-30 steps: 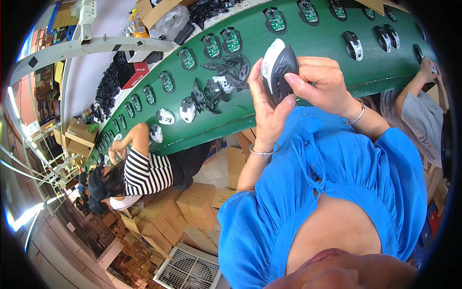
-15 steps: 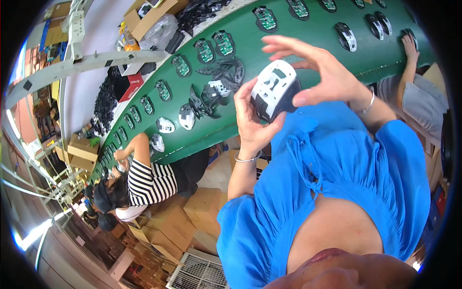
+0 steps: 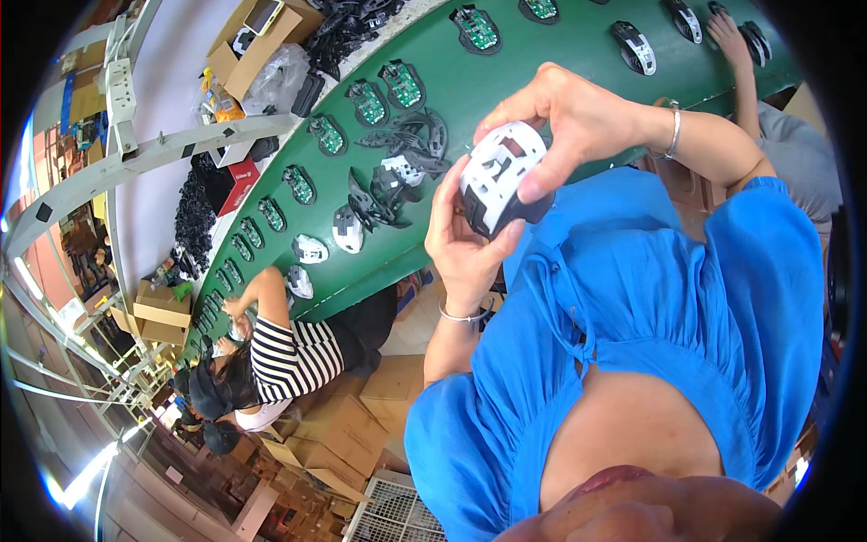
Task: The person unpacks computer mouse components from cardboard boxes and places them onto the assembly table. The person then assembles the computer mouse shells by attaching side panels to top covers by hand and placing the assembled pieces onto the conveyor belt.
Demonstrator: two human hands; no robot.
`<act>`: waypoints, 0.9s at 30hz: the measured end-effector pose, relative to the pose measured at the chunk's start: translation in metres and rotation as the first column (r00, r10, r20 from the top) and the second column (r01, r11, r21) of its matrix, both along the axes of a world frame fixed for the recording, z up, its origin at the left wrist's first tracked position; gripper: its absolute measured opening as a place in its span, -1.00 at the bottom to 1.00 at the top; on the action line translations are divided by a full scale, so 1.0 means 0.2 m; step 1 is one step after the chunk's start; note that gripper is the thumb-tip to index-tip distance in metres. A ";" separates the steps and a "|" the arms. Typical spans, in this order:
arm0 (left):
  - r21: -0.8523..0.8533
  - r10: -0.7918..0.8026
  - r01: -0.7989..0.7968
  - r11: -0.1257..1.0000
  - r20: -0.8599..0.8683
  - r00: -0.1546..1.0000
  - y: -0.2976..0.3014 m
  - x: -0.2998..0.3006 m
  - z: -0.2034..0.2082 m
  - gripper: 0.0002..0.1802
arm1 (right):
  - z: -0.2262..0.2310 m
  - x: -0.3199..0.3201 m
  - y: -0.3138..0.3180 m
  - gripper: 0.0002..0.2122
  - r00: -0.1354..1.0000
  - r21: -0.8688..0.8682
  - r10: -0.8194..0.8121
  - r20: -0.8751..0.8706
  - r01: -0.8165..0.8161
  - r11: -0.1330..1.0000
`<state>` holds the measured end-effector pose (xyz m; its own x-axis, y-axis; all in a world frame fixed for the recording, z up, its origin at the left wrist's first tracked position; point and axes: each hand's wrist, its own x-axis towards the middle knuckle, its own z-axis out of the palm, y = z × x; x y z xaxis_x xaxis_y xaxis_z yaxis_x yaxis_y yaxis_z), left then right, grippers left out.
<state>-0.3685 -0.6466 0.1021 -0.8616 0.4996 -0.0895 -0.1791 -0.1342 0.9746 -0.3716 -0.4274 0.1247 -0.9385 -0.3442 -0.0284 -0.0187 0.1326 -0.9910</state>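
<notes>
A white-and-black computer mouse shell [image 3: 492, 176] is held up between my two hands, over the near edge of the green belt. My left hand [image 3: 461, 239] grips its left side and lower end, thumb along the bottom. Around its far end and right side my right hand [image 3: 564, 122] is closed, with the thumb pressing on the white top. Dark cut-outs show in the white face; the underside is hidden. Beyond my left hand lies a pile of black shell parts [image 3: 384, 190] with a white piece among them, beside a white mouse shell [image 3: 347, 229].
Mouse bases with green circuit boards [image 3: 401, 85] line the green belt [image 3: 533, 77]. A co-worker in a striped shirt [image 3: 293, 357] sits at the left; another person's hand [image 3: 727, 38] reaches in at the far right. Cardboard boxes [image 3: 339, 434] stand below on the floor.
My right hand has come down from open fingers beside the mouse shell and closed on it. The shell has shifted slightly left in view. The other person's hand at right has moved.
</notes>
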 end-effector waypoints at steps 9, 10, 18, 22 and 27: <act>-0.220 -0.276 0.343 0.913 0.288 0.917 -0.08 -0.14 -0.07 -0.15 | -0.19 -0.06 -0.01 -0.50 0.953 0.025 0.024 0.301 -0.033 0.999; -0.261 -0.266 0.351 0.899 0.310 0.913 -0.08 -0.15 -0.08 -0.14 | -0.17 -0.08 -0.02 -0.50 0.953 0.026 0.025 0.301 -0.035 0.999; -0.416 -0.352 0.376 0.828 0.137 0.926 -0.09 -0.14 -0.02 -0.23 | -0.09 -0.12 -0.01 -0.42 0.946 0.110 0.166 0.277 -0.203 0.973; -0.247 -0.312 0.418 0.874 0.373 0.874 -0.06 -0.16 -0.03 -0.38 | -0.22 -0.06 -0.04 -0.53 0.855 -0.122 0.130 0.503 -0.079 0.989; -0.224 -0.320 0.466 0.856 0.478 0.818 0.00 -0.24 -0.20 -0.33 | -0.37 -0.03 0.00 -0.56 0.830 -0.170 0.077 0.553 0.022 0.985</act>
